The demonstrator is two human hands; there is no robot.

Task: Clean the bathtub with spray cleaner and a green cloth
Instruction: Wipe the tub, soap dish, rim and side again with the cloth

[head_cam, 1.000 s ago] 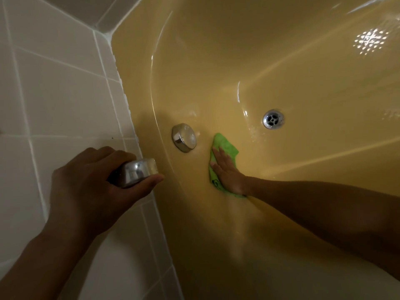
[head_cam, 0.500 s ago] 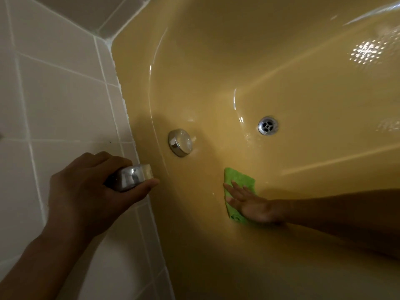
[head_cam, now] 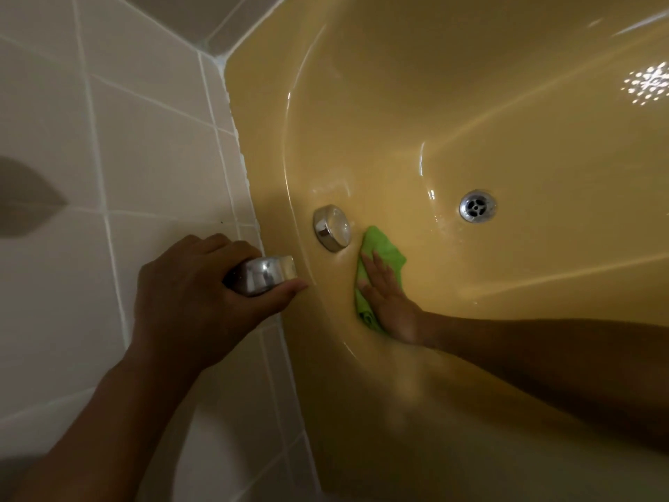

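Head camera: left grip curls round a chrome knob by the tiles. Inside the yellow bathtub, right grip, fingers flat, presses the green cloth to its wall beside the overflow cap; drain farther right.

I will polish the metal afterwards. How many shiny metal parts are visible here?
3: a round cap on the bathtub wall beside the green cloth, the drain on its floor, and a chrome piece gripped by the left hand at the rim. Others may be hidden.
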